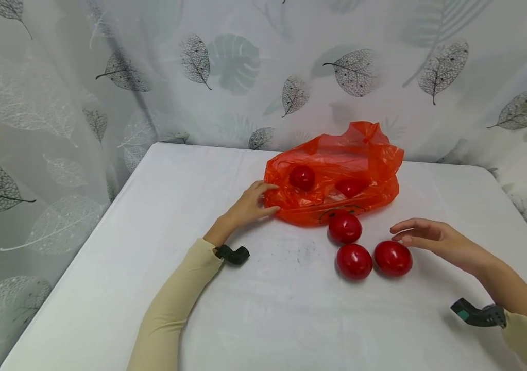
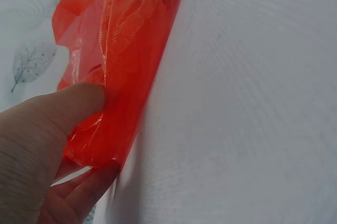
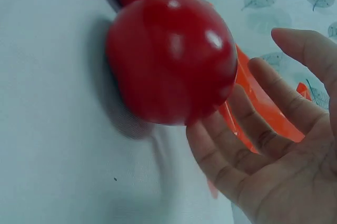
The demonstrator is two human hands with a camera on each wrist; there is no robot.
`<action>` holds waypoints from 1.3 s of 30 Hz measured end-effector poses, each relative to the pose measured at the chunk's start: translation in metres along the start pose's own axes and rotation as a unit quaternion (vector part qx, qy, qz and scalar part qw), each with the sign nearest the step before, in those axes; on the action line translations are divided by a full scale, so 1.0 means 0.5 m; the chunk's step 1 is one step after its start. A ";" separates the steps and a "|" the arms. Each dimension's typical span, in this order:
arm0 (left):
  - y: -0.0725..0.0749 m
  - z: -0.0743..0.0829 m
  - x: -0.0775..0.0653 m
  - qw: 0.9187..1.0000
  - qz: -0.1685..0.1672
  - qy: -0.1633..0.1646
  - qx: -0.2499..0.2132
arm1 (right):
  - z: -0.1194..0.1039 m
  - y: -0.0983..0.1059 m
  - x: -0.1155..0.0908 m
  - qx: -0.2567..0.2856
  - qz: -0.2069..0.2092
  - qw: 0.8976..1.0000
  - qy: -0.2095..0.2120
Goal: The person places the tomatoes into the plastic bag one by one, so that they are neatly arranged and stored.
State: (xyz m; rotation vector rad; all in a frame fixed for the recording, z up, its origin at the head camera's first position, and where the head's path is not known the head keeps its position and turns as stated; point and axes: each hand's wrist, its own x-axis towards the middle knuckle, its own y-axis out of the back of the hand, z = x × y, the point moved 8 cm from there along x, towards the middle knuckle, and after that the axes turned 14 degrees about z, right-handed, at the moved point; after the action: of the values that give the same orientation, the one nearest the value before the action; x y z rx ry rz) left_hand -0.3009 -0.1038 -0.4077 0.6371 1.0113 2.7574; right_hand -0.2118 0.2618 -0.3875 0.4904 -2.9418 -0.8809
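An orange-red plastic bag [image 1: 337, 154] lies on the table with its opening toward the front. Two glossy red round fruits, one of them [image 1: 302, 178] at the left, show inside it. My left hand [image 1: 250, 205] holds the bag's left end, thumb and fingers on either side of the film [image 2: 124, 71]. Outside the bag are three more red fruits: one [image 1: 344, 228] at its front edge, another [image 1: 354, 262] nearer me and a third [image 1: 393, 258] at the right. Fingers of my right hand [image 1: 435, 239] are spread loosely behind that third fruit [image 3: 171, 58], the fingertips at its side.
The white table [image 1: 263, 319] ends at the back against a curtain [image 1: 244, 67] printed with leaves. Dark wrist devices [image 1: 232, 254] sit on both forearms, over beige sleeves [image 1: 170, 314].
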 end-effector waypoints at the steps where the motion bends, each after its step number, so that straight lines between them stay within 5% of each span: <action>1: 0.000 0.000 0.001 1.000 0.000 -0.001 -0.001 | 0.000 0.000 -0.004 -0.002 0.002 1.000 0.001; 6: -0.003 -0.001 0.001 1.000 -0.002 -0.009 0.002 | -0.006 -0.010 -0.024 -0.008 0.012 1.000 0.010; 19: 0.003 -0.001 -0.003 1.000 0.005 -0.009 0.000 | -0.046 -0.045 -0.045 -0.071 0.055 0.989 0.121; 39: -0.002 -0.004 0.000 1.000 -0.005 0.001 0.002 | -0.014 -0.056 -0.048 -0.100 0.108 0.988 0.044</action>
State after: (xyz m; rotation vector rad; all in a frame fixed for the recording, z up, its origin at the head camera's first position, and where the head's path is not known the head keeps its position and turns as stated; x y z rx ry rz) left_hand -0.3018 -0.1045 -0.4097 0.6287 1.0189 2.7477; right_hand -0.1802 0.2433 -0.3954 0.1903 -2.7222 -1.0795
